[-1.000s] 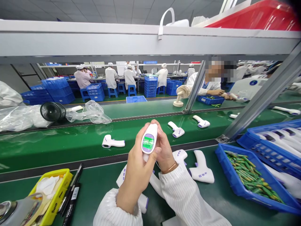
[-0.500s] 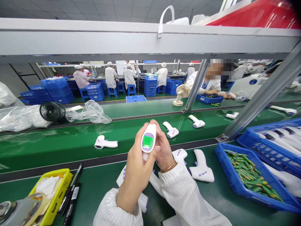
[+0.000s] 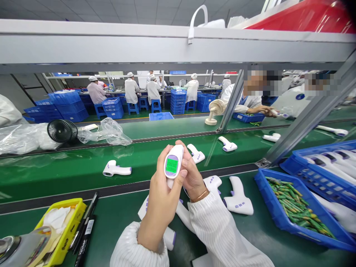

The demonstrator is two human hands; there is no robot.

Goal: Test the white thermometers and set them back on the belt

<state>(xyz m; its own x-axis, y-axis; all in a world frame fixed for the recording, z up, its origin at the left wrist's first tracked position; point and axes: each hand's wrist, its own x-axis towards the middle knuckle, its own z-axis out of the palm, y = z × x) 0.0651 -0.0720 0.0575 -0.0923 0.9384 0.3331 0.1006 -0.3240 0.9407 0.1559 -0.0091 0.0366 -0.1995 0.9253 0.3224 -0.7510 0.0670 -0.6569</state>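
Note:
Both hands hold one white infrared thermometer upright in front of me, its screen lit green and facing me. My left hand is closed around its left side and handle, the thumb pressed at the lower right of the screen. Wrapped along the right side are the fingers of my right hand. Most of the handle is hidden by the hands. Beneath my wrists lie more white thermometers, partly covered by my arms. Just right of my right wrist rests another thermometer with purple buttons.
Several thermometers, one at the left, lie on the green conveyor belt. A blue bin of green-wrapped batteries stands right, a yellow tray and pens left. A metal post slants at right. Across the belt a co-worker handles a thermometer.
The thermometers on the belt have shifted left. The held thermometer has moved slightly left and tilted a little, and its green screen reads more evenly lit.

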